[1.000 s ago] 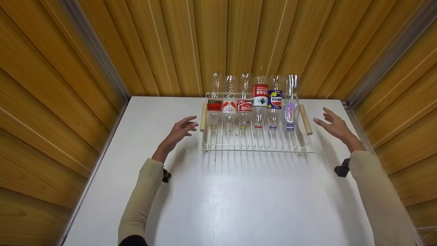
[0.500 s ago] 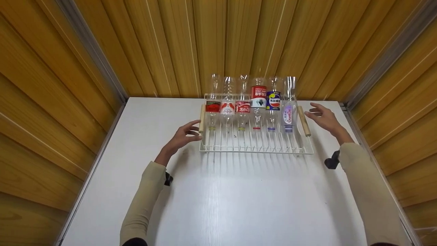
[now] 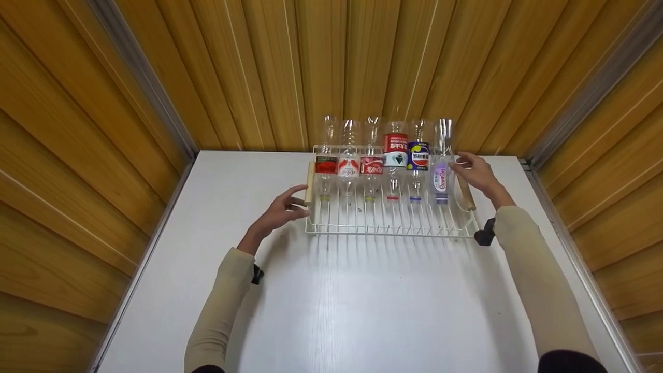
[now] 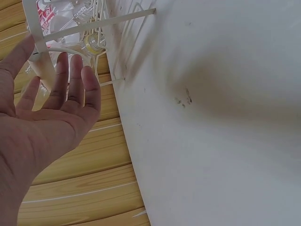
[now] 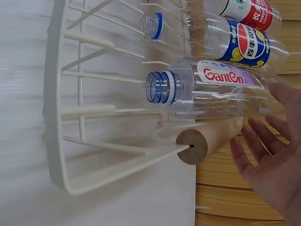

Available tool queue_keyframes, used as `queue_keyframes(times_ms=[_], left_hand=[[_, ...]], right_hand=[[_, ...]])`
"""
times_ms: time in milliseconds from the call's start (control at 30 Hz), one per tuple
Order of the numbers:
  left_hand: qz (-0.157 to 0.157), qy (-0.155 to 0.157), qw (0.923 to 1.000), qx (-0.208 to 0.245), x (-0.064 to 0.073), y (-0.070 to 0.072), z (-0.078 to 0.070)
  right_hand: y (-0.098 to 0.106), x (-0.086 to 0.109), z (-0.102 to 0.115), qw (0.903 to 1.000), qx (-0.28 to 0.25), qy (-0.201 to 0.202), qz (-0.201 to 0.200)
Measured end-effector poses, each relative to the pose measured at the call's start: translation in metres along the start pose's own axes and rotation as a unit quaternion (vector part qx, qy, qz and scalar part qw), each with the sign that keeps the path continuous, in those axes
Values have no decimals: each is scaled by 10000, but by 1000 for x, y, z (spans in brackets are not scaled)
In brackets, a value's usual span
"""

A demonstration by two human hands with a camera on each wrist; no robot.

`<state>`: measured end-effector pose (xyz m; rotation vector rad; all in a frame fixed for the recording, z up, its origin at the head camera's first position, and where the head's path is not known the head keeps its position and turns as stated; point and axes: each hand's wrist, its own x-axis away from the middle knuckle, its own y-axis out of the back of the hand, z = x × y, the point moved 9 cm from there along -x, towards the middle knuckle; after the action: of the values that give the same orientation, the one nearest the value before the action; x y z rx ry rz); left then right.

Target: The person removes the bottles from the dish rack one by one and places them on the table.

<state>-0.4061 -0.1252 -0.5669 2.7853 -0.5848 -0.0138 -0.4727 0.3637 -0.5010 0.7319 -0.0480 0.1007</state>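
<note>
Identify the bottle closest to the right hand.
The Ganten bottle with the pale purple label, at the right end of the row in the white rack. The right hand is right beside it; the other five bottles are farther left.

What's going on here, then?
Someone has their left hand at the left handle of a wire rack, and their right hand at the right handle, beside the end bottle. Six bottles sit in a row in the rack, on a white table. Neither hand seems to grip its handle; whether they touch anything is hard to tell.
</note>
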Motion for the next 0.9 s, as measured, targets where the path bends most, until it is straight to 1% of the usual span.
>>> queue_keyframes(times_ms=[167,300,367,500,533,600,700,800,833,900], left_hand=[[47,88,9999,-16,3,-3,-2],[38,155,9999,-3,5,-4,-1],[36,190,9998,15,4,-4,1],[14,203,9998,71,3,-4,2],[12,197,9998,82,3,-4,2],[7,183,9998,104,2,-3,0],[-8,190,9997,153,1,-2,-3],[8,206,9997,97,1,-2,-5],[5,228,9997,97,1,-1,-5],[-7,247,9997,49,1,0,-6]], right_hand=[[-6,-4,2,9999,67,14,-84],[-13,-7,-3,9997,90,-235,8],[-16,-8,-4,9995,139,-295,32],[-17,-10,2,9992,350,-136,-156],[-18,-10,3,9990,357,-175,-197],[-19,-9,5,9987,264,-349,-257],[-22,-8,1,9953,-78,-915,-319],[-25,-7,-1,9906,-249,-1292,-377],[-25,-8,0,9902,-212,-1321,-401],[-26,-9,4,9910,22,-1272,-413]])
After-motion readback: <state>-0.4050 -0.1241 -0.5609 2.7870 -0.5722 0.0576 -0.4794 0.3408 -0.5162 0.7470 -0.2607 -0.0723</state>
